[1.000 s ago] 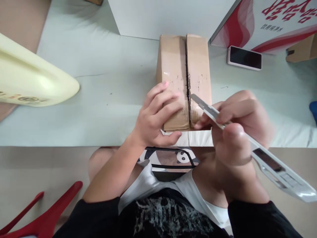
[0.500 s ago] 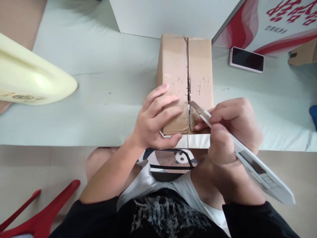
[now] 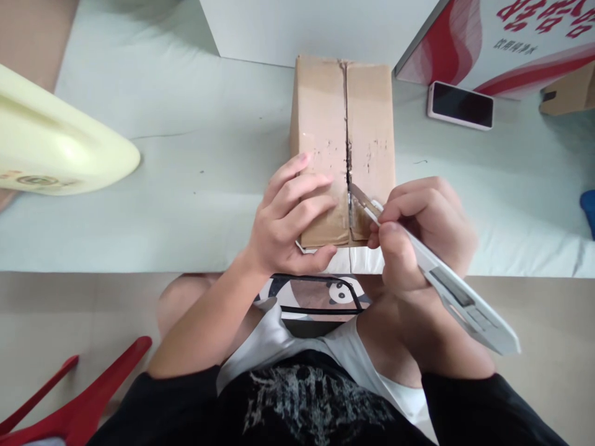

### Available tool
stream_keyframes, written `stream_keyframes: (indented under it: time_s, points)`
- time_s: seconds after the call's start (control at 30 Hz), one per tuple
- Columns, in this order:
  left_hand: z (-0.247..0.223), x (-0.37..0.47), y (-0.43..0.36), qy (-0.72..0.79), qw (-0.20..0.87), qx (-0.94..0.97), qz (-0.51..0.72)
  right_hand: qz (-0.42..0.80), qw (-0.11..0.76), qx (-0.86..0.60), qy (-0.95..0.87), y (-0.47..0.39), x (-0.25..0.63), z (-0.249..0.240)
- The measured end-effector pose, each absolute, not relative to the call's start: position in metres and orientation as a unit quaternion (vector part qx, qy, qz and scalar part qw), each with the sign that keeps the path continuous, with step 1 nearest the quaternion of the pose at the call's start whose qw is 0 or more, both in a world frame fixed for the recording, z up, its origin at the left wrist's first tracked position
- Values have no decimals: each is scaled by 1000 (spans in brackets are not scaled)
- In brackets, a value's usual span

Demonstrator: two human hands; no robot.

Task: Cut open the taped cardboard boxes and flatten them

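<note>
A brown cardboard box (image 3: 320, 105) lies on the pale cloth-covered surface, with a dark ragged seam running down the middle of its top. My left hand (image 3: 292, 214) rests over the box's near left part, fingers spread on the top and thumb by the near edge. In my right hand (image 3: 423, 229) is a white utility knife (image 3: 458, 294), gripped between thumb and fingers. Its blade is out, and the tip is at the seam on the lower half of the box. Some right fingertips sit beside the box's near right corner, partly hidden behind the knife.
A phone-like device (image 3: 460, 105) with a dark screen lies right of the box. Behind stand a large white box (image 3: 302, 31) and a red-and-white printed carton (image 3: 465, 43). A pale yellow rounded object (image 3: 69, 136) is at left, and a red chair-like frame (image 3: 106, 384) below it.
My right hand has shifted left and slightly up with the utility knife, its tip a little further up the seam. My left hand keeps its place on the box. The whole view has shifted slightly.
</note>
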State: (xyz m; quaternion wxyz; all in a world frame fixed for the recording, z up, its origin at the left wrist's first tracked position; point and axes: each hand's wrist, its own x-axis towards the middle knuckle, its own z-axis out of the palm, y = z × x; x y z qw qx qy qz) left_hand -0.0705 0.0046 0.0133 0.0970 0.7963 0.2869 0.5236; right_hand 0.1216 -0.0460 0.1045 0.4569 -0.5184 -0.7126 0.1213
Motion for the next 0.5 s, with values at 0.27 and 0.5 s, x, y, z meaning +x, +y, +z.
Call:
stream_keyframes:
  time_s: [0.27, 0.5]
  points:
    - [16, -71, 5, 297, 78, 800, 515, 165, 421, -518, -727, -43, 121, 113]
    - [11, -70, 7, 267, 96, 793, 539, 196, 464, -498, -705, -46, 126, 112]
